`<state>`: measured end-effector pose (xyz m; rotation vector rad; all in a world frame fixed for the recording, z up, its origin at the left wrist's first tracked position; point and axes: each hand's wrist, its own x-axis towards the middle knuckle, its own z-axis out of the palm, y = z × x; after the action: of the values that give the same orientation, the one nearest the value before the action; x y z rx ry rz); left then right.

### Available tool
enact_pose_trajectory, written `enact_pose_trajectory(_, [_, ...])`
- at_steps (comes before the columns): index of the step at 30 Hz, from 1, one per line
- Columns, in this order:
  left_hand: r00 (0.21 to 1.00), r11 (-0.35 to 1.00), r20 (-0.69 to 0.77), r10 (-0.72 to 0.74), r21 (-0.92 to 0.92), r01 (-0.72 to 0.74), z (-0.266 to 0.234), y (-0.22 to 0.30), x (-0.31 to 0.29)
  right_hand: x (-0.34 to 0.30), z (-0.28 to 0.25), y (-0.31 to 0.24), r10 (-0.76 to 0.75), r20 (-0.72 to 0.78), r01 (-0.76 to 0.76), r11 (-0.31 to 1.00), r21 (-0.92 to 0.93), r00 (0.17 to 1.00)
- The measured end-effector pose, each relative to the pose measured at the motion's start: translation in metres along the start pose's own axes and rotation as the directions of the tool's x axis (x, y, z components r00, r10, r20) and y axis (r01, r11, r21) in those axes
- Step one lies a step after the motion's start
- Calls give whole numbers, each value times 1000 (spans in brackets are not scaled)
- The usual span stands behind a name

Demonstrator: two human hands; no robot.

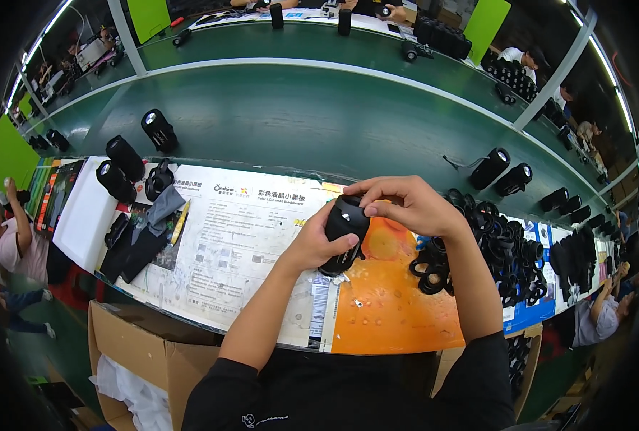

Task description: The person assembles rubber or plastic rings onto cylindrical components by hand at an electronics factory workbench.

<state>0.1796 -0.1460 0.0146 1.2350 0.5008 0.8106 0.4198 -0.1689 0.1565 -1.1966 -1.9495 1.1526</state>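
Note:
A black cylindrical speaker (347, 217) stands tilted in front of me, over the seam between the white printed sheet and the orange sheet. My left hand (313, 241) wraps round its side, with the thumb across the front. At the upper end, the bent fingers and thumb of my right hand (414, 204) close on the rim. Whether they also pinch a small part is hidden. Right of the speaker lies a heap of black ring-shaped parts (502, 251), several of them close to my right forearm.
More black speakers stand on the green bench at left (159, 130) and right (490, 169). A yellow marker (180, 223) and dark cloths (138, 248) lie at left. Below the table edge is an open cardboard box (129, 337). Other people work on both sides and across the bench.

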Motion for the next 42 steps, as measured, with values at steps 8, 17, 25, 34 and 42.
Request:
enact_pose_trajectory(8, [999, 998, 32, -34, 49, 33, -3, 2, -1, 7, -6, -7, -94, 134, 119, 972, -201, 987])
enact_pose_trajectory(17, [999, 998, 22, 48, 28, -48, 2, -3, 3, -2, 9, -7, -250, 118, 275, 898, -342, 961])
enact_pose_trajectory(25, [990, 992, 57, 129, -4, -129, 0, -8, 1, -8, 21, -10, -293, 104, 308, 845, -438, 950])
enact_pose_trajectory(34, [1000, 972, 23, -17, 234, 12, -5, -14, -4, 49, 42, -36, -301, 67, 300, 857, -418, 951])
enact_pose_trajectory(42, [993, 938, 99, 63, 333, -93, -9, -28, -4, 62, 68, -23, 26, 188, 71, 870, -488, 982])
